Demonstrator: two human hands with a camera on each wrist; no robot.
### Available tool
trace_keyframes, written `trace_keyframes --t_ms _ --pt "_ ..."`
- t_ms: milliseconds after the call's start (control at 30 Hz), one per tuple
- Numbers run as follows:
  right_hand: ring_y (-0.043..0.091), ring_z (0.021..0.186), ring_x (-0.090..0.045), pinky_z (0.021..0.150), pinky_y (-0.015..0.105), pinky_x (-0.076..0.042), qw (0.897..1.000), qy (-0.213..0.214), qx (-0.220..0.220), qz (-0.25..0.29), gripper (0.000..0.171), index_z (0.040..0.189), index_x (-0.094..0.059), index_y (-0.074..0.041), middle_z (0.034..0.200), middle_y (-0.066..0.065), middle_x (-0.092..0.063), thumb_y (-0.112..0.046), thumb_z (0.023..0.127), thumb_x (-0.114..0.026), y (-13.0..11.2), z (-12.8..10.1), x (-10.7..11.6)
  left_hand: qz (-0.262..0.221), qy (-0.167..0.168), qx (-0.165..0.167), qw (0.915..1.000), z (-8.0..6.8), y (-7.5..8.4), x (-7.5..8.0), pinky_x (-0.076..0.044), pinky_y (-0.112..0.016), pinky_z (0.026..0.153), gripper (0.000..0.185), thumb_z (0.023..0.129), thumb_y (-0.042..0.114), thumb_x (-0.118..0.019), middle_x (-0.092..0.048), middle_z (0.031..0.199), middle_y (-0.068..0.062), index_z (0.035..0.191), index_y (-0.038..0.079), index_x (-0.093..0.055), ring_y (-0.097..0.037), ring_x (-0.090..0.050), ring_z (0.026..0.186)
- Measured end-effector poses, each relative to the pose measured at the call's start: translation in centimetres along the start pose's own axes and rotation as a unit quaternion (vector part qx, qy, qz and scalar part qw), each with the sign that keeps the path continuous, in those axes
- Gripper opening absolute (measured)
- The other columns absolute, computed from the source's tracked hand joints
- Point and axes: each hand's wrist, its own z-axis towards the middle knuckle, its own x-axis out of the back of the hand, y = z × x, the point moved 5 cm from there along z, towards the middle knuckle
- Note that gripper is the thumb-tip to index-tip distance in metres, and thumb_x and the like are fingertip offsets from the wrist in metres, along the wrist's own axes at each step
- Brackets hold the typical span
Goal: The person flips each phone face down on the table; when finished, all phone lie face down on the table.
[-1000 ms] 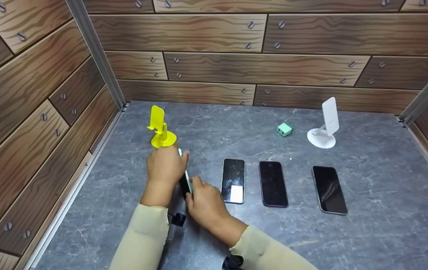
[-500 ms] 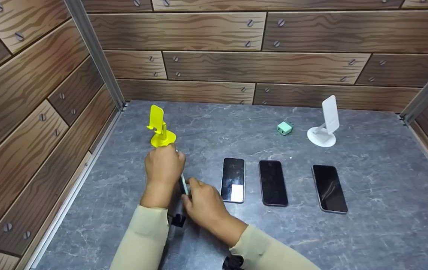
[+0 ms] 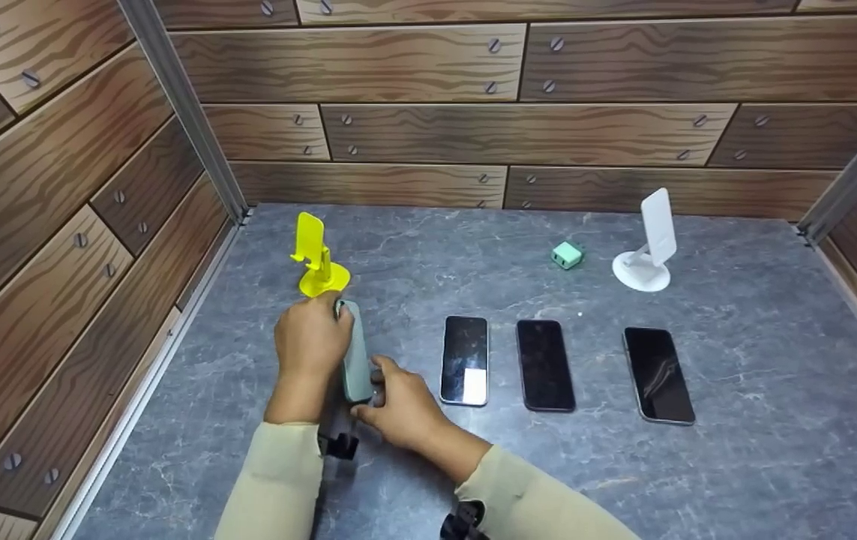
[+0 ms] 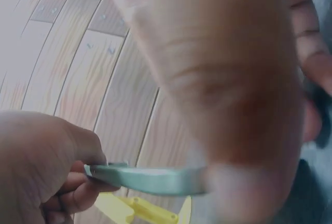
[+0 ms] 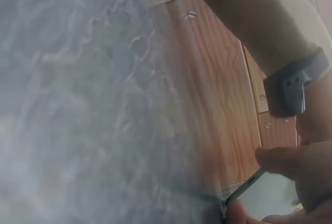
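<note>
Head view shows both hands on a pale green phone (image 3: 355, 352) raised on edge near the left side of the grey tabletop (image 3: 735, 465), just in front of the yellow stand (image 3: 316, 255): the left hand (image 3: 310, 341) curls its fingers round the phone's far end, and the right hand (image 3: 398, 405) pinches its near end. Three dark phones (image 3: 544, 365) lie flat in a row to the right, and toward the back edge sit a small green charger (image 3: 567, 256) and a white stand (image 3: 649, 244).
</note>
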Motion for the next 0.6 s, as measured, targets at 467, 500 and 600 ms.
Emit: trace_keyframes --t_ms 467,500,600 --pt "0.028 0.109 -0.071 0.099 0.045 -0.060 0.996 0.012 0.034 -0.083 0.059 0.136 -0.066 0.000 0.114 0.010 -0.072 -0.009 0.083 -0.090 0.4 0.9 -1.1 -0.138 -0.018 0.095 0.9857 -0.5 -4.7 -1.3 -0.058 -0.047 0.073 0.029 0.100 0.018 -0.072 -0.083 0.094 -0.010 0.124 0.007 -0.083 -0.025 -0.069 0.071" --pt "0.028 0.109 -0.071 0.099 0.045 -0.059 0.996 0.012 0.032 -0.085 0.059 0.136 -0.066 -0.001 0.114 0.010 -0.071 -0.009 0.083 -0.090 0.4 0.9 -1.2 -0.140 -0.023 0.099 0.9850 -0.5 -4.8 -1.4 -0.057 -0.045 0.072 0.029 0.101 0.019 -0.071 -0.083 0.094 -0.010 0.125 0.007 -0.083 -0.024 -0.066 0.068" --pt "0.029 0.109 -0.071 0.100 0.046 -0.059 0.996 0.008 0.019 -0.082 0.061 0.139 -0.065 0.000 0.114 0.011 -0.071 -0.009 0.084 -0.090 0.0 0.8 -1.1 -0.141 -0.046 0.101 0.9837 -0.5 -5.0 -1.4 -0.056 -0.042 0.072 0.030 0.103 0.021 -0.070 -0.083 0.096 -0.009 0.128 0.007 -0.082 -0.020 -0.064 0.067"
